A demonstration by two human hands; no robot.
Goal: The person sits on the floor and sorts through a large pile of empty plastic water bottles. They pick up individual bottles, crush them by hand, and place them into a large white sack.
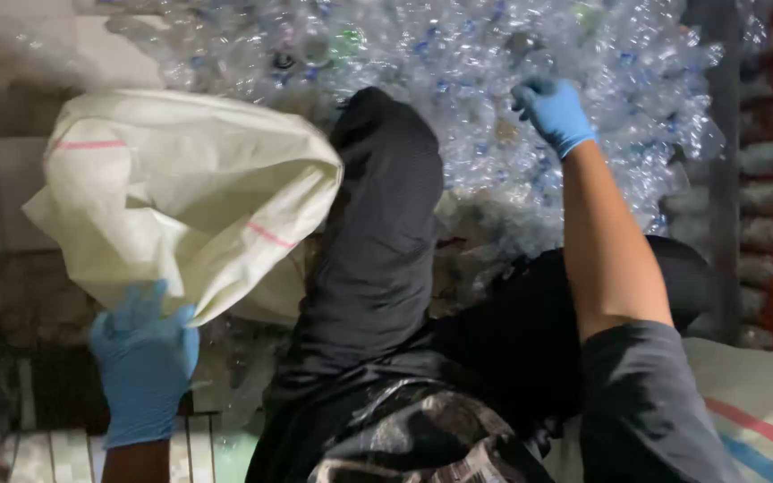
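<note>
While gripping the near lower edge of the cream woven plastic sack (pixel 185 192) at left: left blue-gloved hand (pixel 143 353), fingers closed on fabric. Right blue-gloved hand (pixel 555 112) far right, fingers curled into the heap of crushed clear plastic bottles (pixel 458 63); pinch unclear. Sack mouth facing right, toward heap.

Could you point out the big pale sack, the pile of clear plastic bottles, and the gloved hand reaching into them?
pale sack (pixel 181 192), head view, middle of its cloth.
pile of clear bottles (pixel 467 63), head view, upper middle of the heap.
right hand (pixel 555 112), head view, back of the blue glove.
</note>
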